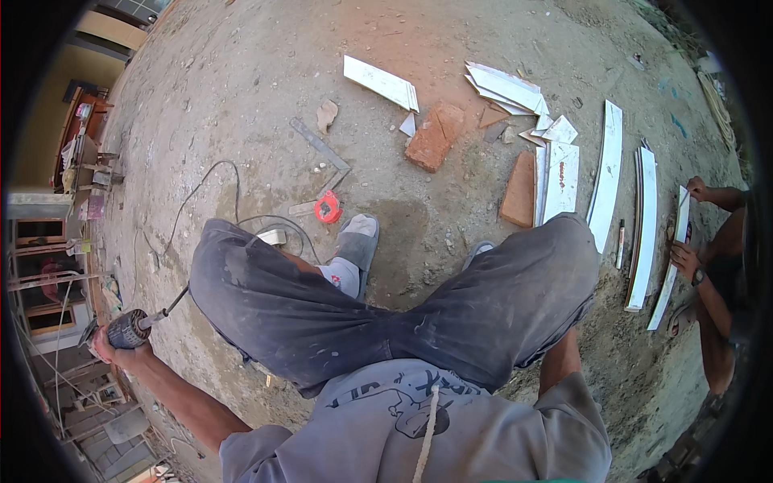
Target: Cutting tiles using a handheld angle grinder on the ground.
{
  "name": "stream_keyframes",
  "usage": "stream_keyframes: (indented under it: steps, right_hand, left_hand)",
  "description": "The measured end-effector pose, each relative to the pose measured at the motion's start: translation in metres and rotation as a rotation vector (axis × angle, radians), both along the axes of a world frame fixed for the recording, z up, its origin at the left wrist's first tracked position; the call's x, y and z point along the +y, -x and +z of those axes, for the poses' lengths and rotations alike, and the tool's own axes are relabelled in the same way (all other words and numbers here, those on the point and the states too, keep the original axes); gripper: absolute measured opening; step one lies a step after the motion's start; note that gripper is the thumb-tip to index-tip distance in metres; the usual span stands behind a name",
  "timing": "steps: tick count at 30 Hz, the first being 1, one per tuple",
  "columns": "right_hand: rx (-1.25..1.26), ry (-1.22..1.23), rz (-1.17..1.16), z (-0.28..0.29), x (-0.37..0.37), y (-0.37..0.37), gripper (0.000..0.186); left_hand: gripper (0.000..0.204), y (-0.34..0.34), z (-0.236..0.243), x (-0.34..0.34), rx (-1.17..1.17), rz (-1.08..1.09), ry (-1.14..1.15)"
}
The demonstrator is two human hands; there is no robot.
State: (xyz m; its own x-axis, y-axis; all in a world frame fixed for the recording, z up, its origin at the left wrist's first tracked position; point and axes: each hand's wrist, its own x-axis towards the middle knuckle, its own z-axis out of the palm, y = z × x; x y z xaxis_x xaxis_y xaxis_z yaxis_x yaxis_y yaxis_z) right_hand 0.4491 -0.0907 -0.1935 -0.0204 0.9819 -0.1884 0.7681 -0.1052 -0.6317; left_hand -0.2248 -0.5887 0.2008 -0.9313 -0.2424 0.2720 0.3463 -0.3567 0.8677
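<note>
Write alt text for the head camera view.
The wearer's left hand grips a corded power tool out to the side. White strips and bricks lie on dirt ground; at far right, a co-worker's hands hold another strip.

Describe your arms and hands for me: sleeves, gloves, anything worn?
The left sleeve and right sleeve are grey cloth, leaving the left forearm and right forearm bare. The left hand wears no glove; no wristband shows there. The right hand is out of sight.

Dirt yard [250, 76], apparently beside a house [40, 211]
</note>
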Motion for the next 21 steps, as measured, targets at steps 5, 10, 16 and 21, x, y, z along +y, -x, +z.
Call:
stream_keyframes:
  steps: [5, 10, 16, 21]
  right_hand:
    - [0.134, 0.091, 0.08, 0.038, 0.075, 0.031, 0.052]
    - [-0.011, 0.134, 0.375, 0.141, 0.121, 0.111, 0.075]
    - [-0.197, 0.139, 0.737, 0.17, 0.143, 0.235, 0.077]
    - [-0.05, 0.268, 0.815, 0.127, 0.109, 0.359, 0.081]
  left_hand:
    - [0.012, 0.018, -0.001, 0.013, 0.038, 0.062, -0.016]
    - [0.021, 0.025, 0.002, 0.06, 0.007, 0.017, -0.044]
    - [0.019, 0.032, -0.032, 0.115, -0.096, -0.065, -0.193]
    - [0.019, 0.049, -0.085, 0.132, -0.077, -0.383, -0.177]
